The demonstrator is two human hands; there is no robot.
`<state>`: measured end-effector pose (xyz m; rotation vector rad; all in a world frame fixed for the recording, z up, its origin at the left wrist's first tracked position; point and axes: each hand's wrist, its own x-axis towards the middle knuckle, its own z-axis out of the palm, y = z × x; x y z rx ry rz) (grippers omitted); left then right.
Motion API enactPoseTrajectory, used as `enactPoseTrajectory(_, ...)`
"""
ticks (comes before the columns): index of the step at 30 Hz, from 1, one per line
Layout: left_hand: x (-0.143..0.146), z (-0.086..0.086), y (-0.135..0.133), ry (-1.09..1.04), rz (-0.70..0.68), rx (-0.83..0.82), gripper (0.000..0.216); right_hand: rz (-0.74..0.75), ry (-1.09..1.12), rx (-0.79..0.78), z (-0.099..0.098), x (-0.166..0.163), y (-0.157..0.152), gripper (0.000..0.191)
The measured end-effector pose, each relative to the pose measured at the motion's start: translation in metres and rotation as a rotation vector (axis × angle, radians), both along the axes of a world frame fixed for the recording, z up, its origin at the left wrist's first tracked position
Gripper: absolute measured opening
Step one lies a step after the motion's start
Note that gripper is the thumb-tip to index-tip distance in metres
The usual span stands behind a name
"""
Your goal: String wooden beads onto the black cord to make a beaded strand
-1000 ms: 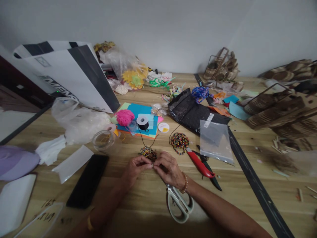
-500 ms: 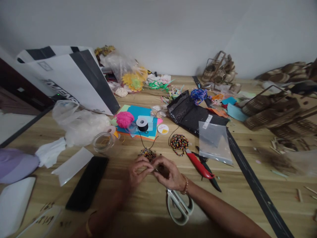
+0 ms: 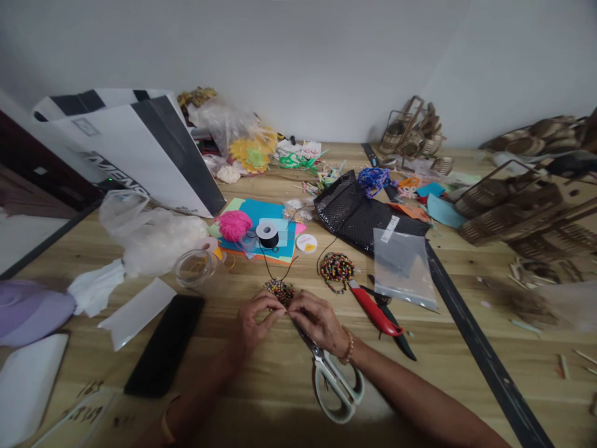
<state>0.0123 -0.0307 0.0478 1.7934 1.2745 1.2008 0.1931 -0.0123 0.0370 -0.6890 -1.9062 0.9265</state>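
My left hand [image 3: 255, 318] and my right hand [image 3: 318, 320] meet at their fingertips over the table, each closed in a pinch. What the pinched fingers hold is too small to make out. Just beyond them lies a cluster of small coloured beads [image 3: 280, 289], with a dark cord [image 3: 267, 264] running from it toward a spool of black cord [image 3: 267, 235]. A pair of scissors [image 3: 336, 389] with pale handles rests under and below my right hand, the blades partly covered. To the right is a coiled string of multicoloured beads [image 3: 336, 269].
Right of the beads lies a red-handled tool [image 3: 379, 313], with a clear plastic bag [image 3: 405, 267] and black padded envelope [image 3: 354, 211] beyond. A black phone [image 3: 165, 345] is on the left. Pink yarn [image 3: 234, 225] sits on coloured paper. Woven baskets [image 3: 494, 205] stand far right.
My right hand has flattened and turned palm-down, its fingers drawing closer to my left fingertips. More of the scissors' blades now shows. The things on the table stay where they were.
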Motion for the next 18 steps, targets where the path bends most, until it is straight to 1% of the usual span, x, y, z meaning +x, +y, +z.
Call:
enactPoseTrajectory(4, -0.013, 0.002, 0.009, 0.064, 0.154, -0.123, 0.012, -0.067, -0.02, 0.023, -0.002, 0.002, 0.002, 0.013)
enactPoseTrajectory(6, -0.023, 0.002, 0.013, 0.165, 0.159, -0.158, 0.013, -0.088, -0.027, 0.031, -0.003, 0.003, 0.003, 0.013)
enactPoseTrajectory(9, -0.034, 0.002, 0.016, 0.345, 0.124, -0.143, 0.011, -0.084, -0.014, 0.041, -0.005, 0.003, 0.005, 0.013)
enactPoseTrajectory(13, -0.039, 0.001, 0.015, 0.54, 0.075, -0.146, 0.014, -0.068, -0.009, 0.025, -0.006, 0.002, 0.006, 0.014)
enactPoseTrajectory(18, -0.037, 0.001, 0.014, 0.615, 0.008, -0.151, 0.017, -0.077, 0.0, 0.024, -0.008, 0.002, 0.006, 0.015)
